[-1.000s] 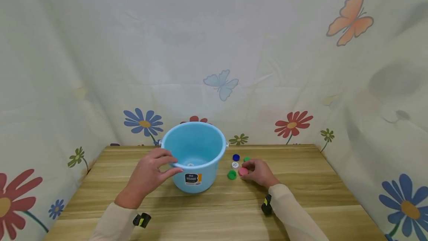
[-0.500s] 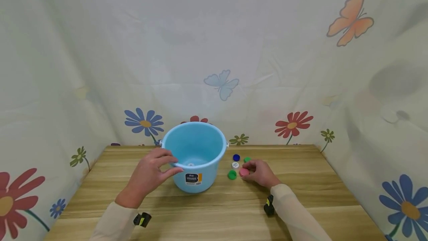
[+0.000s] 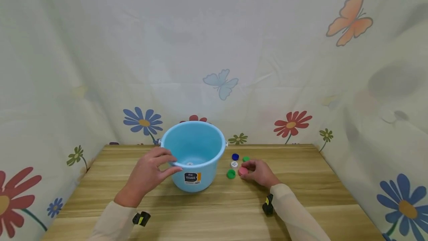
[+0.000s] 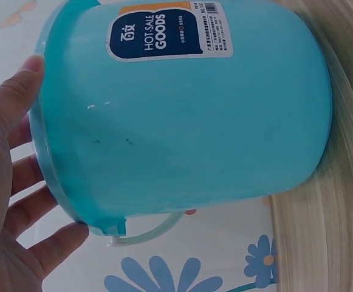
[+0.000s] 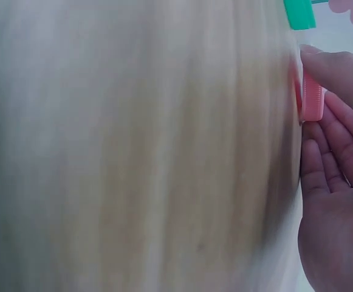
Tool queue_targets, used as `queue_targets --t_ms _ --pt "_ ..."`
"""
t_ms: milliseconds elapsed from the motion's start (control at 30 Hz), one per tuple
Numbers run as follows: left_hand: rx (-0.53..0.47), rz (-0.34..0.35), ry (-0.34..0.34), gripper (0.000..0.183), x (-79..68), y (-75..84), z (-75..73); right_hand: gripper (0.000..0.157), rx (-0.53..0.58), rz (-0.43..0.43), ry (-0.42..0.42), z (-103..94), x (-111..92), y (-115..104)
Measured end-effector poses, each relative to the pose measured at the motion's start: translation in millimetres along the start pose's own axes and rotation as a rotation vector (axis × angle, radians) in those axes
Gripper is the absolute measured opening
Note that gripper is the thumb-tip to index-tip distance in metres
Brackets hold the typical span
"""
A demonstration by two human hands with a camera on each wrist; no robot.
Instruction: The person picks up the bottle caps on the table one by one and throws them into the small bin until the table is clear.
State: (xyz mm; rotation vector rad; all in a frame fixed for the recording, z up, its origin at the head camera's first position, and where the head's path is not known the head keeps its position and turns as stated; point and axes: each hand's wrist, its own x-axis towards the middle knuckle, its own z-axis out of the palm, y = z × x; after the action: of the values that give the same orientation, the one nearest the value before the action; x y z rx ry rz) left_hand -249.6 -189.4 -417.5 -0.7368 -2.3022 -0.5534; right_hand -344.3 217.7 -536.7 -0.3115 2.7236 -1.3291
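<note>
A light blue bucket (image 3: 208, 177) stands upright on the wooden table. My left hand (image 3: 146, 174) pinches its near-left rim, thumb on the outer wall and fingers over the inside. In the left wrist view, the thumb (image 4: 27, 79) lies by the rim and the label (image 4: 170, 30) shows on the wall. To the bucket's right, my right hand (image 3: 262, 174) pinches a pink bottle cap (image 3: 242, 171) at the table surface. The right wrist view shows this cap's ridged side (image 5: 313, 97) between thumb and fingers. Inside the bucket, a small whitish spot (image 3: 190, 164) shows at the bottom.
Around the pink cap lie a green cap (image 3: 231, 174), a white cap (image 3: 234, 164), a dark blue cap (image 3: 235, 157) and another green cap (image 3: 246, 158). A flower-and-butterfly curtain (image 3: 214, 47) surrounds the table (image 3: 200, 218) at the back and sides.
</note>
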Motion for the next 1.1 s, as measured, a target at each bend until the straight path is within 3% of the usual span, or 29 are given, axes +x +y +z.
queue_targets --t_ms 233,967,1100 --pt "0.007 -0.005 -0.009 0.033 -0.1 -1.3 1.5 0.040 -0.005 -0.005 0.021 1.0 2 1" --pt "0.013 -0.006 -0.011 0.033 -1.9 -1.7 1.9 0.043 0.139 0.057 0.055 -0.8 -4 -15" --pt "0.015 -0.002 -0.008 0.033 -2.2 -1.7 2.1 0.046 0.170 0.026 0.074 -2.6 -5 -19"
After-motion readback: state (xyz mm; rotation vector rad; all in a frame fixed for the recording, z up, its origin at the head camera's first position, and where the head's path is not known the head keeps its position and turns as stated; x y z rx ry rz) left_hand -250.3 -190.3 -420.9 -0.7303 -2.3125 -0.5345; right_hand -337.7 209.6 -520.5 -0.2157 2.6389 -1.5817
